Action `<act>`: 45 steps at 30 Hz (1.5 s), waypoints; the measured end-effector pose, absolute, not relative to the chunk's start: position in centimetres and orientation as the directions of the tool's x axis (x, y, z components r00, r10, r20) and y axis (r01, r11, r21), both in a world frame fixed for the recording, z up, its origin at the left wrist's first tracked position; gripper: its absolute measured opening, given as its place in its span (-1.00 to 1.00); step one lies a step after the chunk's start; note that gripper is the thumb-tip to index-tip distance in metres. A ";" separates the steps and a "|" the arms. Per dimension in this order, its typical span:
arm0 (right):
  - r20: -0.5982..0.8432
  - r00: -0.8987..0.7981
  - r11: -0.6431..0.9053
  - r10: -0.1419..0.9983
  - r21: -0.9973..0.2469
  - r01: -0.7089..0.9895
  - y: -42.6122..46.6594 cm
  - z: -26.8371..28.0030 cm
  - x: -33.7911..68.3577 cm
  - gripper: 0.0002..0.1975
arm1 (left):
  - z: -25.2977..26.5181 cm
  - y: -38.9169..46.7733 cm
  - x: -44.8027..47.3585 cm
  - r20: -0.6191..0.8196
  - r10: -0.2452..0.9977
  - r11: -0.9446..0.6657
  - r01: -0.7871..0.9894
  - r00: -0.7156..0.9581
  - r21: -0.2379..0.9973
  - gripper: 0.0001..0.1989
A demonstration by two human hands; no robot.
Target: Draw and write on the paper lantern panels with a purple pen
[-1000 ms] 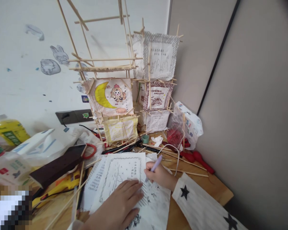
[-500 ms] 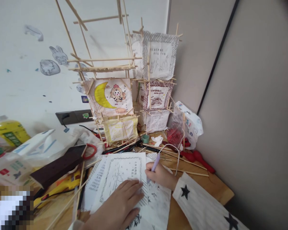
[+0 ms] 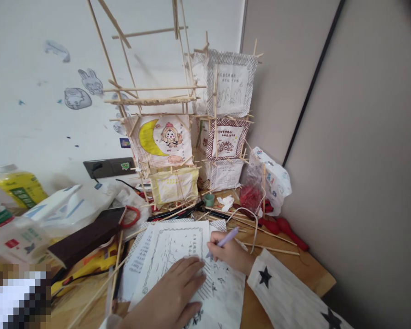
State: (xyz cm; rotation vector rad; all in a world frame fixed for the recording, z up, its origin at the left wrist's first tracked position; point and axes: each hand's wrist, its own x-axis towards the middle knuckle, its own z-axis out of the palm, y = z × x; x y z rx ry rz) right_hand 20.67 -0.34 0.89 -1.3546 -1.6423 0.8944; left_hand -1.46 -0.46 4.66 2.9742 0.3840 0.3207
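A sheet of paper (image 3: pixel 171 237) lies on the table, bearing a line drawing inside a wavy frame and handwritten characters at its right. My left hand (image 3: pixel 181 283) rests on its lower part, palm down with fingers stretched out. In my right hand (image 3: pixel 226 249) is a lilac pen (image 3: pixel 230 235), tilted to the right, with its tip by the right edge of the sheet. Slanting hatch lines run down the margin below the tip. Underneath lie more papers, one with floral ink drawings (image 3: pixel 229 292), another with writing at the left.
Behind the papers stand lantern-like stick frames (image 3: pixel 155 100) with drawn paper panels (image 3: pixel 228 139). At the left are a yellow glue gun (image 3: pixel 92 269), a dark box (image 3: pixel 85 237), red-handled scissors (image 3: pixel 132 217) and bottles (image 3: pixel 22 185). Loose sticks, plastic bags (image 3: pixel 272 178) and red balloons (image 3: pixel 284 228) lie around.
The pen has tipped over from near upright to a rightward slant, and my right hand has turned with it. My left hand stays on the paper. The whole view has shifted slightly.
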 end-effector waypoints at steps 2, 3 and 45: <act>0.172 -0.090 0.194 0.981 -0.875 0.443 -0.3 1.0 20.6 -0.75 | 4.6 -0.5 -1.5 0.186 0.270 -0.958 0.245 0.945 0.146 -0.60; 0.184 -0.089 0.205 0.979 -0.865 0.458 -0.3 1.1 20.6 -0.75 | 4.6 -0.5 -1.5 0.179 0.272 -0.958 0.249 0.945 0.145 -0.60; 0.151 -0.129 0.195 0.980 -0.856 0.479 -0.3 1.6 20.6 -0.75 | 4.9 -0.6 -1.3 0.171 0.258 -0.961 0.235 0.951 0.145 -0.62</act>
